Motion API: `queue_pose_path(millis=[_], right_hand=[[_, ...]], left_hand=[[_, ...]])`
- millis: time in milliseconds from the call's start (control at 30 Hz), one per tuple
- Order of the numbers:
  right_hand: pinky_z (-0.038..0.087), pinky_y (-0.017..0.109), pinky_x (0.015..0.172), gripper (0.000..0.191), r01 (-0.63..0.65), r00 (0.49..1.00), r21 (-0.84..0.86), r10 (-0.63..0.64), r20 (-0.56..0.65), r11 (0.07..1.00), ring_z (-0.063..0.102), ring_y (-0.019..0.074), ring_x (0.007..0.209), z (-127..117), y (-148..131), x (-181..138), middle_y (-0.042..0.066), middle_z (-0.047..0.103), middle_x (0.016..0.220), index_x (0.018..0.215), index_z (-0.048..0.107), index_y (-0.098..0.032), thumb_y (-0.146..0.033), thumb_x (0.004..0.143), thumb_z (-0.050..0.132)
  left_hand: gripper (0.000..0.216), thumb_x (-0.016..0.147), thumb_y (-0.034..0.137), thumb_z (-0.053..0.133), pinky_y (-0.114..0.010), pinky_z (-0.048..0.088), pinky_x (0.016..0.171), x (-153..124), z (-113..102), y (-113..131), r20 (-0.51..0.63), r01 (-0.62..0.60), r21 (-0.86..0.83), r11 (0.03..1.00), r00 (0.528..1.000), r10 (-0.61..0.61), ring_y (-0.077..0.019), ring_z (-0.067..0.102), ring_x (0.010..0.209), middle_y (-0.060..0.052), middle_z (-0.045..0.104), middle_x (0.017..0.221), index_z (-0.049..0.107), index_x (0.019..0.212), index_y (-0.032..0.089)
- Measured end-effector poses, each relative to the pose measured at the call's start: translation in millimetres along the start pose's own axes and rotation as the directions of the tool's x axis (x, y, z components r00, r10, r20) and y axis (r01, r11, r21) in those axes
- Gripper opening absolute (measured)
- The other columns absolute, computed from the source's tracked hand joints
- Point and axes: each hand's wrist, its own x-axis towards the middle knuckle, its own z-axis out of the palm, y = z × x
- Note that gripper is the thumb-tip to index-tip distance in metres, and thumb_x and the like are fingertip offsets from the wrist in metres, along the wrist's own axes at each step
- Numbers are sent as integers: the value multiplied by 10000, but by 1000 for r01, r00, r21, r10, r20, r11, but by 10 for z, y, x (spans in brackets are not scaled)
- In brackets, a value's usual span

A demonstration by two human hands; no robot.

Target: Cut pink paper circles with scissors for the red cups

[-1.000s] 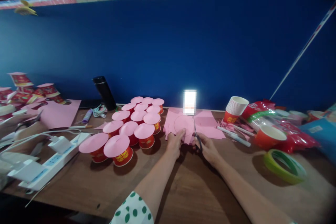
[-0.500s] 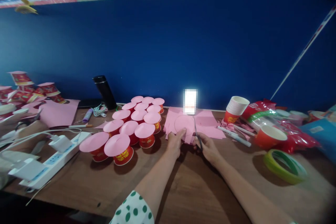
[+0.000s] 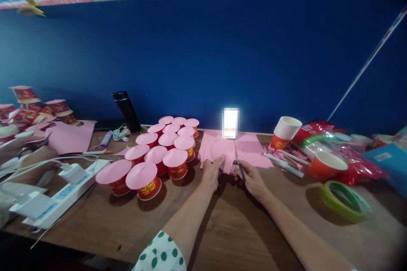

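My left hand point(image 3: 212, 172) pinches the near edge of a piece of pink paper point(image 3: 221, 151) with a round outline on it. Closed around the handles of a pair of scissors point(image 3: 236, 153) is my right hand point(image 3: 249, 175). The blades point away from me along the right side of the outline; whether they are apart is hard to make out. More pink sheets point(image 3: 254, 146) lie beneath and behind the held piece. Behind the blade tips stands a bright, blurred-out screen point(image 3: 230, 123).
Left of my hands stand several red paper cups point(image 3: 178, 170) topped with pink discs. A power strip point(image 3: 68, 194), black flask point(image 3: 126, 111) and another person's hand point(image 3: 40, 163) are farther left. At right are stacked cups point(image 3: 287, 131), a marker point(image 3: 288, 167), an orange cup point(image 3: 327, 164) and tape rolls point(image 3: 330, 203).
Almost nothing differs. Both my hands, the scissors and the pink paper keep nearly the same place; at the far left the other person's hand shifts slightly.
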Motion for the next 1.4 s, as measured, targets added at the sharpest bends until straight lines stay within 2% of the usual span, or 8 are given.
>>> queue_pose_path(millis=[400,700,867,1000,1233,1400], right_hand=[[364,193,364,458,-10,1000,-35,10,0,999,463,87,419,-6,-18,-3,-45,506,534,1028,578,-168,-484,699,607],[357,186,367,472,-12,1000,-10,13,23,1000,459,84,432,-17,-12,-2,-50,495,541,1036,567,-163,-487,696,618],[351,180,371,468,8,1000,-25,-7,27,1000,459,79,440,-19,-10,2,-42,507,560,1039,571,-158,-477,701,620],[355,184,373,463,-4,1000,-23,4,29,1000,459,81,444,-19,-17,2,-40,508,571,1040,573,-160,-470,699,623],[368,188,387,467,-2,999,-12,3,52,1000,475,86,457,-42,9,7,-35,522,581,1046,578,-166,-452,684,646],[375,192,399,482,-7,999,-3,7,52,1000,496,93,471,-48,6,7,-28,545,592,1041,583,-167,-465,669,654]], left_hand=[[403,514,307,789,-226,413,409,0,2,10,-34,-4,30,1000,999,5,-104,515,439,34,552,521,480,719,149],[389,498,321,794,-221,419,433,-16,4,32,40,-20,-31,999,999,21,-102,526,451,21,564,530,508,685,135],[404,491,318,797,-213,405,424,-6,3,23,11,-22,-40,999,1000,22,-94,516,441,29,558,529,495,690,138],[406,501,326,794,-207,397,422,14,-12,9,33,-35,-45,998,999,37,-81,495,433,30,553,529,497,697,131],[425,519,340,787,-215,401,421,66,-39,-20,-25,-25,29,999,999,25,-82,488,431,42,532,531,493,745,132],[450,548,358,772,-229,409,410,80,-49,-32,-9,-12,87,996,1000,13,-103,515,455,19,560,588,499,819,125]])
